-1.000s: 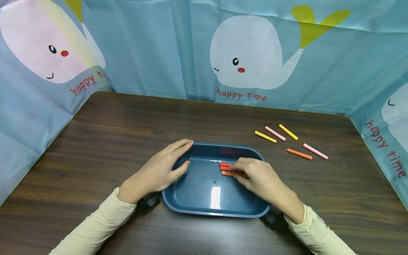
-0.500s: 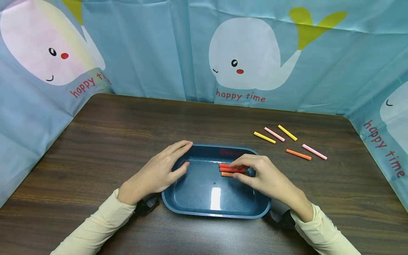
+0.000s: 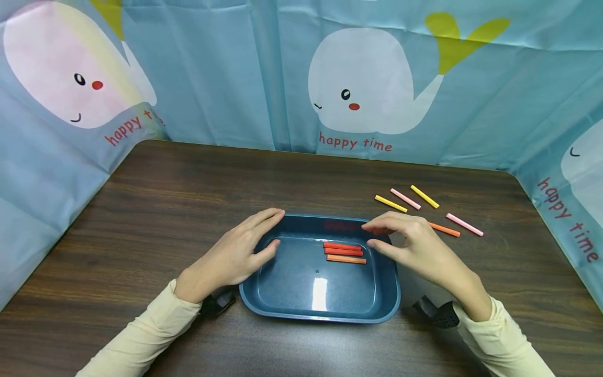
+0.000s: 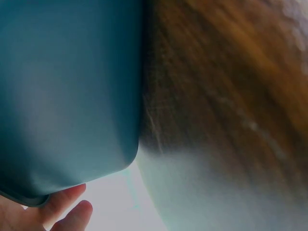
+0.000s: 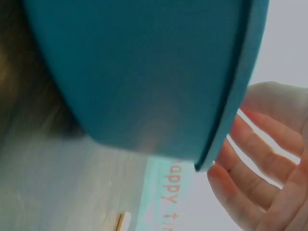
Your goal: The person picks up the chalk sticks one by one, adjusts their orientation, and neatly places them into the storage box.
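My left hand (image 3: 235, 248) holds the left side of a dark blue plastic tray (image 3: 320, 318), its thumb over the inside. In the left wrist view, fingertips (image 4: 72, 216) of that hand show outside the wall, below the rim. Inside the tray, two red chalk-like sticks (image 3: 343, 252) and an orange stick (image 3: 346, 259) lie side by side, right of the middle. Over the tray's far right corner hovers my right hand (image 3: 419, 246), with thumb and fingers apart and nothing between them. It partly hides an orange stick (image 3: 445, 229) on the table.
Behind the right hand lie two yellow sticks (image 3: 391, 203) and two pink sticks (image 3: 465, 224) on the dark wood table (image 3: 188, 193). A blue whale-print curtain (image 3: 212, 78) borders the table at the back and sides.
My right hand has let go of the sticks in the tray and moved up and to the right, toward the tray's far right corner. The left hand stays in place.
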The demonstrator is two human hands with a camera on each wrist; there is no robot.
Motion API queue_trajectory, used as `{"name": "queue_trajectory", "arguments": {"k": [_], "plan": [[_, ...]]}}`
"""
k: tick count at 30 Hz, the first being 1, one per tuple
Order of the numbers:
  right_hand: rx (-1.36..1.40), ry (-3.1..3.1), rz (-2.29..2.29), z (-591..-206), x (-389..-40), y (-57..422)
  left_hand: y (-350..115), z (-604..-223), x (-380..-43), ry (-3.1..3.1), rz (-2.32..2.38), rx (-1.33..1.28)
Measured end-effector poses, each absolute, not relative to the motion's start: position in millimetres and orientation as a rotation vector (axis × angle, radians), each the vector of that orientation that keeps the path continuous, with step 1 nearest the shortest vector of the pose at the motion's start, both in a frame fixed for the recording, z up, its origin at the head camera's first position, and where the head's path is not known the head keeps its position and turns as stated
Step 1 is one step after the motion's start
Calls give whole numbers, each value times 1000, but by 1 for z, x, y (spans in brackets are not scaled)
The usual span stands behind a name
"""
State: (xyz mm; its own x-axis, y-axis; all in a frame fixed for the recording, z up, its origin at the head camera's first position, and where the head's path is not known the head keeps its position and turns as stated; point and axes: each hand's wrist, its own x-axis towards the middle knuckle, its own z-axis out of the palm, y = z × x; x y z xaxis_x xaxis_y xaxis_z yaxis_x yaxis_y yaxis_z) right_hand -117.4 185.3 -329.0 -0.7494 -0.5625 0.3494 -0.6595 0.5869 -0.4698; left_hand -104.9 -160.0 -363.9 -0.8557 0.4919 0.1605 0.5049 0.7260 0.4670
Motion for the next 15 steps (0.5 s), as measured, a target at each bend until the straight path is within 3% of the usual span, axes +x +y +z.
{"name": "queue_trajectory", "arguments": {"k": [15], "plan": [[919, -2641, 795, -337, -127, 230, -160, -365, -104, -2873, -779, -845]]}}
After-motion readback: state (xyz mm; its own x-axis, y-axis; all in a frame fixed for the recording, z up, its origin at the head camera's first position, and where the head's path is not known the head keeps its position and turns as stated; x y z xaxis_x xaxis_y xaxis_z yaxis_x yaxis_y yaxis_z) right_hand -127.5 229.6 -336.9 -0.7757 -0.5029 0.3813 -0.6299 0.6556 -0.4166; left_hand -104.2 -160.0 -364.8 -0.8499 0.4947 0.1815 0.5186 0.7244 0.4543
